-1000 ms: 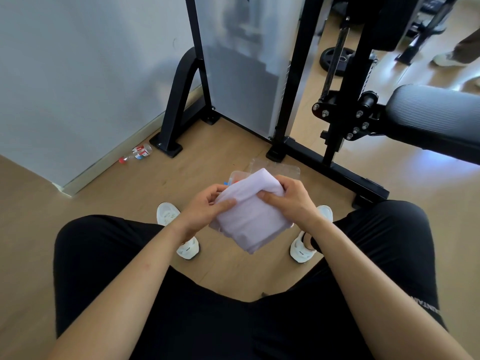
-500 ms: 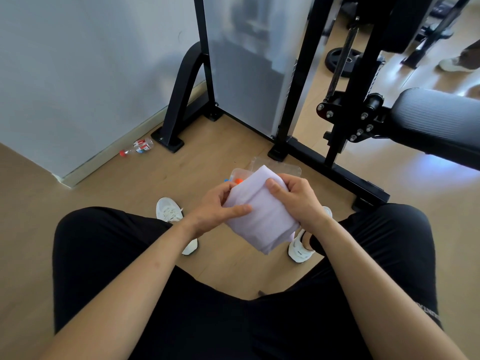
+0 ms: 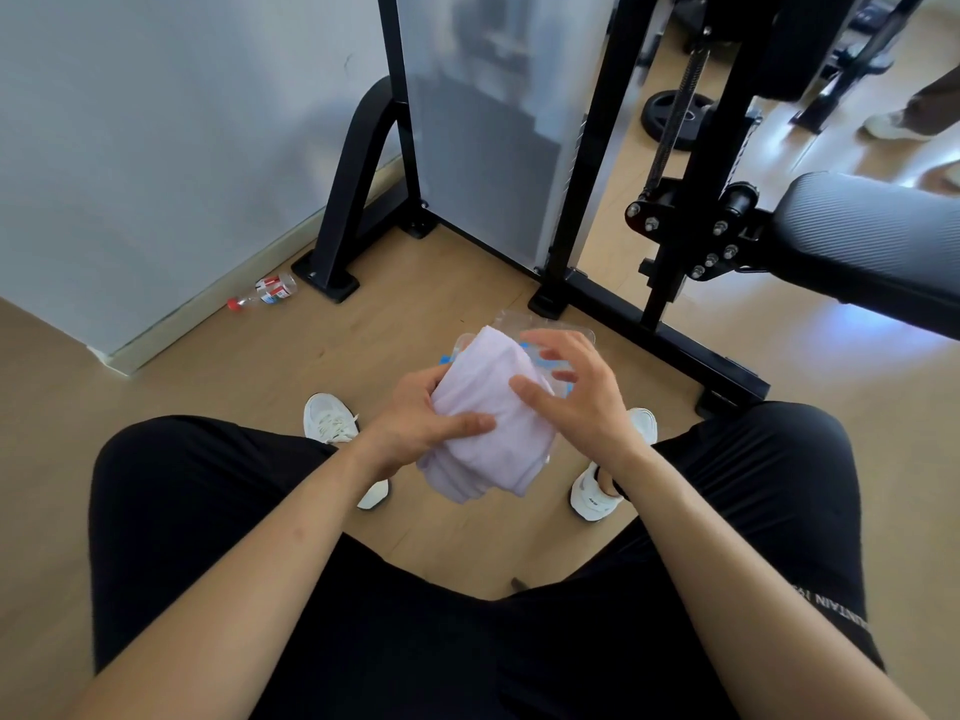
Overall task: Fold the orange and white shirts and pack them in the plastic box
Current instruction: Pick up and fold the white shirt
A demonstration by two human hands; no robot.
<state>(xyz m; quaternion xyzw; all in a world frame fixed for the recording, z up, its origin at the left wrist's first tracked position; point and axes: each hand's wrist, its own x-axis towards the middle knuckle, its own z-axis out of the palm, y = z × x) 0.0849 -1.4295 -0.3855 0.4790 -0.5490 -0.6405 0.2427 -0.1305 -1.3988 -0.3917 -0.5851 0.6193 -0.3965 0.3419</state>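
Observation:
The folded white shirt is a thick bundle held in the air above the floor between my knees. My left hand grips its left side, thumb across the front. My right hand hovers at the bundle's right side with fingers spread, thumb tip touching the cloth. Behind the shirt, the clear plastic box with blue clips lies on the floor, mostly hidden. The orange shirt is not visible.
A black gym machine frame and padded bench stand ahead and to the right. A small water bottle lies by the wall at left. My white shoes rest on the wooden floor.
My right hand has let go of the white shirt and spread its fingers. The left hand has kept its hold and the bundle has turned slightly.

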